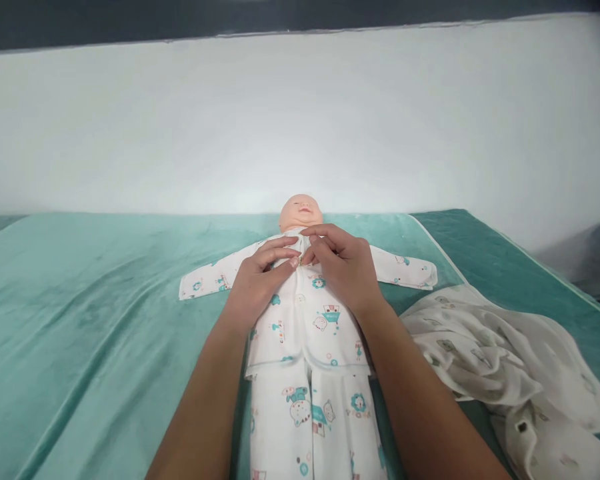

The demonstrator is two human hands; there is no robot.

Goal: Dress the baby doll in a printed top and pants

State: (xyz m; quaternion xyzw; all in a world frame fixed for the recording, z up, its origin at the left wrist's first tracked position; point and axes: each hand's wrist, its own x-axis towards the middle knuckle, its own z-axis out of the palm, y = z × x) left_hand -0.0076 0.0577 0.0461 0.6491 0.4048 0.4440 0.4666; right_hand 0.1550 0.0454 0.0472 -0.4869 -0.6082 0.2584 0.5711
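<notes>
A baby doll (301, 212) lies on its back, its head at the far end and its arms spread. It wears a white printed shirt (307, 333) and matching trousers (300, 413). My left hand (264, 273) pinches the left edge of the shirt's front opening at the chest, thumb and fingers close together. Opposite it, my right hand (344, 263) has its bent fingers closed on the other edge, fingertips almost meeting the left ones. What sits between the fingertips is mostly hidden. A pale button (301, 300) shows lower down the front.
A green plush cover (105, 320) with folds at the left lies under the doll. To the right is a crumpled white printed cloth (505, 347), close to my right forearm. A white wall (230, 127) rises behind the doll's head.
</notes>
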